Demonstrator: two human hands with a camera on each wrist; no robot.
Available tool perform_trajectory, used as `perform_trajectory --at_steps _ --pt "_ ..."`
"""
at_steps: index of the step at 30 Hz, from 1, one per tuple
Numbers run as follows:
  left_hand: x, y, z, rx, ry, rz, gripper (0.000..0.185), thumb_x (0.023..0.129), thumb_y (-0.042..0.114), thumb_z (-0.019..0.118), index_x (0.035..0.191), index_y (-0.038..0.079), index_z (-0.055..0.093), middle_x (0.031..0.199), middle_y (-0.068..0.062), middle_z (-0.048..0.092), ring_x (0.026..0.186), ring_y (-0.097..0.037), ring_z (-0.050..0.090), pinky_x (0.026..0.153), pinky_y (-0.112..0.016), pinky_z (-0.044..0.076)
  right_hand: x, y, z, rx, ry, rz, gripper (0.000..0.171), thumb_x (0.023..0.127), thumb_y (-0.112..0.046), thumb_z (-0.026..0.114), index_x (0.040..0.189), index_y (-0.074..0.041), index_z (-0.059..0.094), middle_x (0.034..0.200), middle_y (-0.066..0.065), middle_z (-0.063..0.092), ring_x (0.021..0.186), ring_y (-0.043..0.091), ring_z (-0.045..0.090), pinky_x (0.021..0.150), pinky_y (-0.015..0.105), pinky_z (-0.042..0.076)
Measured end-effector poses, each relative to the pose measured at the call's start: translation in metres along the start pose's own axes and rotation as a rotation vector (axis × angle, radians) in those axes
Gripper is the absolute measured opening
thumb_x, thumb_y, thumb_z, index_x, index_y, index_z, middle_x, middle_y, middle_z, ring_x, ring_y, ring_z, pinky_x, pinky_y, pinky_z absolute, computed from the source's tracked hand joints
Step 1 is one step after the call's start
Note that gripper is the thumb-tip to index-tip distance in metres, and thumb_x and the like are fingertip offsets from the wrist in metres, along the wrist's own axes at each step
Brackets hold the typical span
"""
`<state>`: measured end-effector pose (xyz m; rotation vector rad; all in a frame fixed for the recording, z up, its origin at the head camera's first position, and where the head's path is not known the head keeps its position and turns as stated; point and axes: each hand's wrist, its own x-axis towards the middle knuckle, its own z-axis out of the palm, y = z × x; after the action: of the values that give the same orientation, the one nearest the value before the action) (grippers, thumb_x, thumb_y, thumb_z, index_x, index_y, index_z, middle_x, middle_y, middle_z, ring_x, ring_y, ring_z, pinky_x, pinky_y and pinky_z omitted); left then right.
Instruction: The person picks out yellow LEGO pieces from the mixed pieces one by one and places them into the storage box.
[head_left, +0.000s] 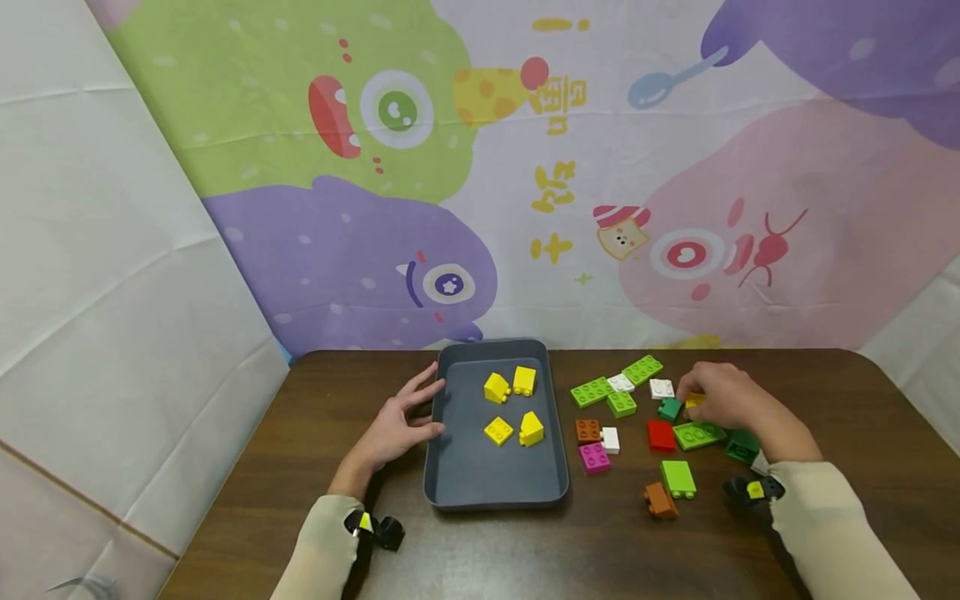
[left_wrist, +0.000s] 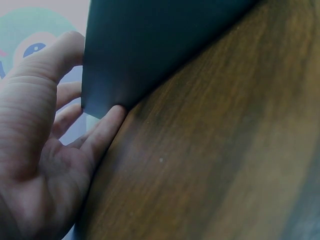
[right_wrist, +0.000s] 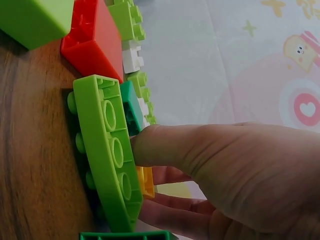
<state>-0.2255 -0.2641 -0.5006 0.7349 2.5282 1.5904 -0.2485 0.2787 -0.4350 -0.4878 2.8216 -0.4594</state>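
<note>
A dark grey tray (head_left: 495,479) sits mid-table with several yellow bricks (head_left: 498,431) inside. My left hand (head_left: 393,427) rests against its left side, fingers spread and thumb at the rim; the left wrist view shows fingertips on the tray's outer wall (left_wrist: 135,55). Over on the right, my right hand (head_left: 723,393) pinches an orange-yellow brick (head_left: 695,401), partly hidden by the fingers. In the right wrist view that brick (right_wrist: 146,181) shows between thumb and fingers, behind a long light-green brick (right_wrist: 107,150). A dark-green brick (head_left: 670,408) lies just left of the fingertips.
Right of the tray lie loose bricks: a red one (head_left: 661,436), a magenta one (head_left: 594,457), a brown one (head_left: 660,501), a white one (head_left: 662,388) and several light-green ones (head_left: 678,479). A printed cloth (head_left: 555,308) hangs behind the table's back edge.
</note>
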Motion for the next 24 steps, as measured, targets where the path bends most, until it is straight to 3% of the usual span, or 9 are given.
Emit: perform_trajectory --at_steps 7,15,24 --pt "0.0015 0.0038 0.0013 -0.024 0.003 -0.045 0.076 0.101 0.003 0.081 0.167 -0.006 0.046 0.190 -0.018 0.021 0.166 -0.053 0.038 0.120 -0.060 0.054 -0.0033 -0.0001 0.0021 0.000 0.033 -0.018 0.011 0.091 -0.008 0.090 0.099 -0.010 0.084 0.104 0.013 0.072 0.092 0.029 0.057 0.090 0.057 0.060" --pt "0.0015 0.0054 0.0015 -0.027 0.005 -0.060 0.076 0.100 0.001 0.081 0.168 -0.006 0.046 0.190 -0.018 0.020 0.167 -0.052 0.038 0.121 -0.059 0.053 -0.0051 -0.0015 0.0020 0.014 0.043 -0.011 0.011 0.091 -0.007 0.090 0.100 -0.009 0.083 0.101 0.012 0.071 0.091 0.029 0.056 0.085 0.050 0.058" --pt "-0.0003 0.0046 0.0005 -0.025 0.004 -0.046 0.076 0.101 0.001 0.081 0.167 -0.007 0.046 0.190 -0.020 0.020 0.166 -0.054 0.038 0.120 -0.058 0.055 -0.0036 -0.0008 0.0032 0.014 0.037 -0.012 0.011 0.092 -0.007 0.090 0.100 -0.010 0.083 0.103 0.013 0.070 0.092 0.030 0.056 0.087 0.053 0.059"
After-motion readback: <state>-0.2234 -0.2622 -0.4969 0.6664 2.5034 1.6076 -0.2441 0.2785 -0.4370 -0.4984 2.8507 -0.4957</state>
